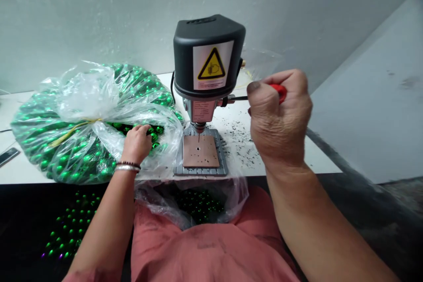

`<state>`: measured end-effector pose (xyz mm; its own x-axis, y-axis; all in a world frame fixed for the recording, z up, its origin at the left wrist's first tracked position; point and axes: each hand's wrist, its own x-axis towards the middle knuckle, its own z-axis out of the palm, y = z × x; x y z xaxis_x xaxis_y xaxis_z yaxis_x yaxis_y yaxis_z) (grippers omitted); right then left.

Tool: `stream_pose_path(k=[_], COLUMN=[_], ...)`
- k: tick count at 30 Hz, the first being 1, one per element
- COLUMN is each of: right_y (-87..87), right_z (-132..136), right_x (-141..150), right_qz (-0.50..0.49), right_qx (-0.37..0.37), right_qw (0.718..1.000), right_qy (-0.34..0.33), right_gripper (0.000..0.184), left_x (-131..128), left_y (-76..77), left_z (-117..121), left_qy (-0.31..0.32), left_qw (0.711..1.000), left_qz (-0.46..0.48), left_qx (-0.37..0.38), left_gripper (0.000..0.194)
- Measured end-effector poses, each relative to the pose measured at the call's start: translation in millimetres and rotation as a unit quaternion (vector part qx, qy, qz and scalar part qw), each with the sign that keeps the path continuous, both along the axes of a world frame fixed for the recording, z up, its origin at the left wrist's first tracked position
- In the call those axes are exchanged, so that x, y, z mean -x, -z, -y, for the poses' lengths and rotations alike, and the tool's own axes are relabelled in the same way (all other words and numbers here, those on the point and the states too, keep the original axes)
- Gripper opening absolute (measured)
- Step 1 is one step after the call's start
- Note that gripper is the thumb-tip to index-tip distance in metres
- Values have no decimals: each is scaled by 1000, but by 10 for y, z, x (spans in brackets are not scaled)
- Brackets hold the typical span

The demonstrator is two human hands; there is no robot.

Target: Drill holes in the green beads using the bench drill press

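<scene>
- Your left hand (137,143) is at a gap in the big clear bag (82,158), fingers curled down among the green balls (156,131); whether it grips one you cannot tell from here, so it would be wise to feel for a single ball and lift it free of the loose plastic
- In the middle, the drill bit (198,136) points down over the hole in the brown plate (191,158), with no ball seated there; a ball would probably sit best square in that hole, fingertips well out from under the tip
- Your right hand (280,116) is wrapped round the red knob (282,92) of the drill press (209,53); a slow, even pull should serve better than a jerk, and only once your left fingers are clear
- At far left a dark flat device (9,156) lies on the white worktop (319,158), near the big bag
- An open bag (238,198) with more green balls sits at your lap, below the worktop's front edge
- Dark shavings (243,141) litter the surface right of the press; brushing them off could help
- A pale wall (132,9) stands behind, another wall (373,75) at right
</scene>
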<state>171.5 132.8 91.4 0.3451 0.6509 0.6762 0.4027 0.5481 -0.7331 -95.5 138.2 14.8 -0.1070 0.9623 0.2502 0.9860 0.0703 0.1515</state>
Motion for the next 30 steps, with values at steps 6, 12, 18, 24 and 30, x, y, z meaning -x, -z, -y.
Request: stream_pose_path(k=[6,12,18,24,30], right_y=[-15,-35,-22,-4,-6], right_z=[14,37,36,29,54], right_x=[-6,-6,9,10,-14], right_qz=[19,17,0,-5,0], right_qx=[5,-1,-7,-16,0], right_qw=[1000,1000,1000,1000,1000], right_qy=[12,13,7,-14,-27], right_gripper=[21,18,17,17,22], left_x=[157,150,-81,-666,-949], left_y=[269,284,-95,-143,37], left_z=[-483,-476,136,652,677], left_qy=[38,12,26,8,-68], left_qw=[978,985,868,468,351], left_qz=[-103,-75,492,869,915], left_qx=[179,153,70,160,188], left_gripper=[48,49,61,35,18])
